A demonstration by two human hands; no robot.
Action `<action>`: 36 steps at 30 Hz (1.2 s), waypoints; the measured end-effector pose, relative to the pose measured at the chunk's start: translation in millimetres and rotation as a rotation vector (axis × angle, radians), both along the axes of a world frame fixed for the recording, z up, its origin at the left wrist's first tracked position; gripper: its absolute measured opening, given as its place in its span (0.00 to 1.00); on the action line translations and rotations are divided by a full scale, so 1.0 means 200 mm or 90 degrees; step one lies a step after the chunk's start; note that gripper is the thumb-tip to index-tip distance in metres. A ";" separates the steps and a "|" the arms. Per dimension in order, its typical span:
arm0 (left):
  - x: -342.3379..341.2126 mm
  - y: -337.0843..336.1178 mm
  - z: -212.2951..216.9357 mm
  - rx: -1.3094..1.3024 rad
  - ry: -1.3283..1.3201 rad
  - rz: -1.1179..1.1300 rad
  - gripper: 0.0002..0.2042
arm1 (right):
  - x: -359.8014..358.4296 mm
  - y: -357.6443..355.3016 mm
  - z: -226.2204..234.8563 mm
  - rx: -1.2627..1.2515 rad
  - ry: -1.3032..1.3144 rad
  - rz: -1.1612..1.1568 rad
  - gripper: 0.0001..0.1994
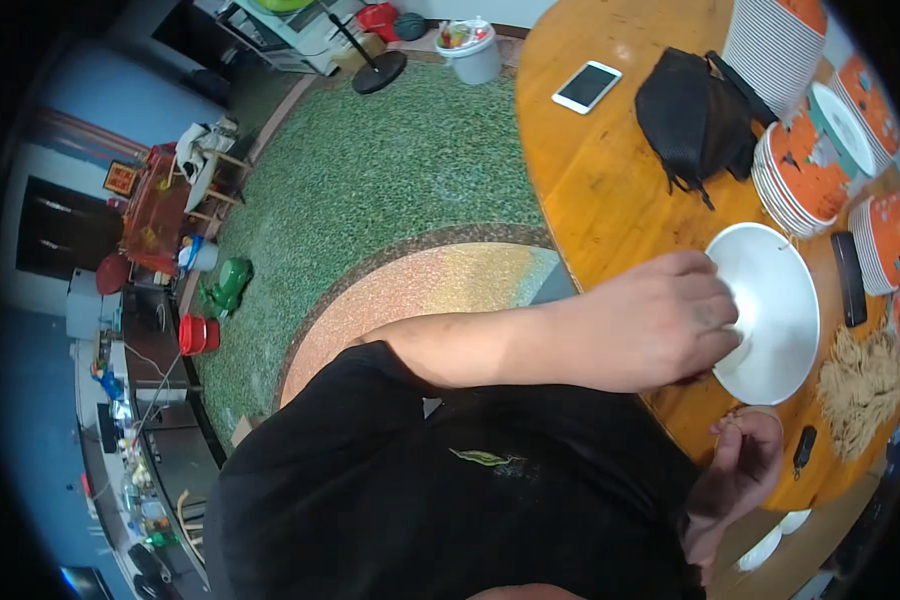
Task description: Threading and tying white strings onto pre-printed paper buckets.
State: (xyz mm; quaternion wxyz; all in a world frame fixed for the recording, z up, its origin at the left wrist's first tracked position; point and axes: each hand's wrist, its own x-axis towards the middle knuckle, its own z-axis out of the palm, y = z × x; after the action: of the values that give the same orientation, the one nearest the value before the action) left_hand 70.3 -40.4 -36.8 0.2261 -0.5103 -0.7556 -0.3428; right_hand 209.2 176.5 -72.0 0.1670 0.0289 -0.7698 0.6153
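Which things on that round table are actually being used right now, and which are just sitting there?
In use:
left hand, resting on the white plate
right hand, fingers pinched together near the table edge
pile of tan strings beside the plate

Lying about:
white phone
black bag
stacks of orange-and-white plates
dark remote-like bar
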 end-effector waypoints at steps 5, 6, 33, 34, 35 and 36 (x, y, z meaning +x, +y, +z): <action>0.01 0.02 0.00 -0.105 0.028 -0.027 0.08 | -0.09 -0.03 -0.02 -0.010 0.047 -0.015 0.04; 0.02 0.04 -0.01 -0.069 0.037 -0.034 0.08 | -0.09 -0.03 -0.02 -0.012 0.048 -0.010 0.04; 0.01 0.15 0.13 -0.003 -0.377 0.009 0.11 | -0.27 0.01 0.08 0.061 0.191 -0.106 0.08; 0.01 0.15 0.13 -0.006 -0.378 0.008 0.11 | -0.26 0.00 0.08 0.059 0.189 -0.108 0.08; 0.02 0.15 0.13 -0.009 -0.358 0.007 0.11 | -0.26 -0.01 0.09 0.049 0.167 -0.117 0.08; 0.02 0.15 0.12 -0.013 -0.338 0.007 0.12 | -0.26 -0.01 0.10 0.040 0.145 -0.125 0.08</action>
State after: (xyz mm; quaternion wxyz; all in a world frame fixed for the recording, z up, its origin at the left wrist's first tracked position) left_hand 74.2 -11.0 -11.9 0.0167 -0.4006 -0.7945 -0.4560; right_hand 158.1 173.9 -52.1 0.3115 0.0283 -0.7637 0.5647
